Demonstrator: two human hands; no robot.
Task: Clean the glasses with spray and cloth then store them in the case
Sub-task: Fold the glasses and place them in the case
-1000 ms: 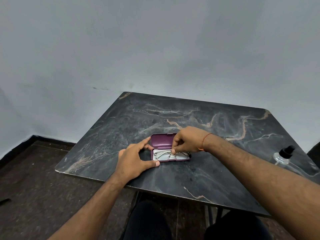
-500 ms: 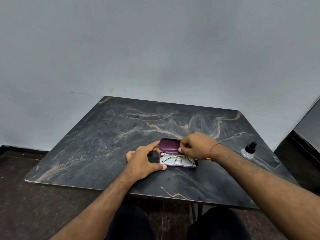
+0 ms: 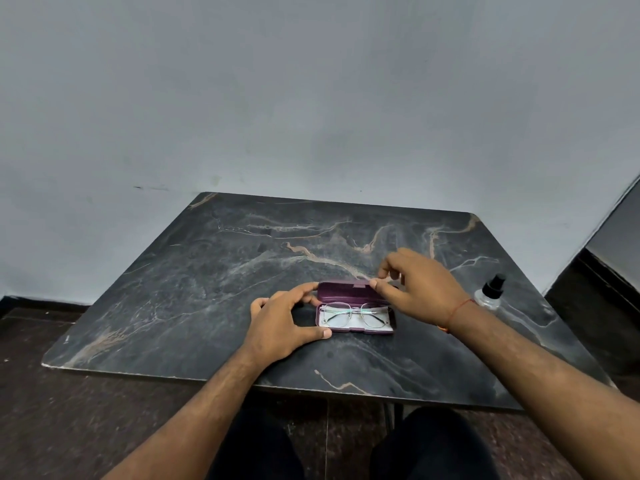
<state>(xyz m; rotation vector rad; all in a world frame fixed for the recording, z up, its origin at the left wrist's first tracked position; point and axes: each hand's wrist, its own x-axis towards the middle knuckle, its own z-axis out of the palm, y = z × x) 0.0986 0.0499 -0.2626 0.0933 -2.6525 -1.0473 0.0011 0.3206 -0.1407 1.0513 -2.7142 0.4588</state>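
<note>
Dark marble-look table, glossy, tan and white veins, rounded corners, chipped pale edge at the near side. A plum case, hard shell, rounded rectangle, is lying open near the table's middle, toward the near edge. Its long axis is laid left-right, parallel to the near edge. The lid is raised at the far side, hinge away from the person, matte textured lining seen inside.

Glasses are seen inside the case base: thin metal wire frame, 2 rounded clear lenses, folded flat, lying on a pale cloth that lines the base. The glasses' long axis is matched to the case, left-right; the lens fronts are faced up.

The left hand is curled in a C around the case's left end: the thumb is pressed at the near-left corner, the fingers are touching the far-left corner by the lid. The right hand is placed at the lid's right end, thumb tip on the lid's top-right corner, fingers bent above it; a firm pinch cannot be told. A thin red thread is worn at the right wrist.

A spray bottle, clear plastic body, black pump top, is standing upright at the table's right edge, well apart from the case.

Plain grey wall behind, dark speckled floor below.
</note>
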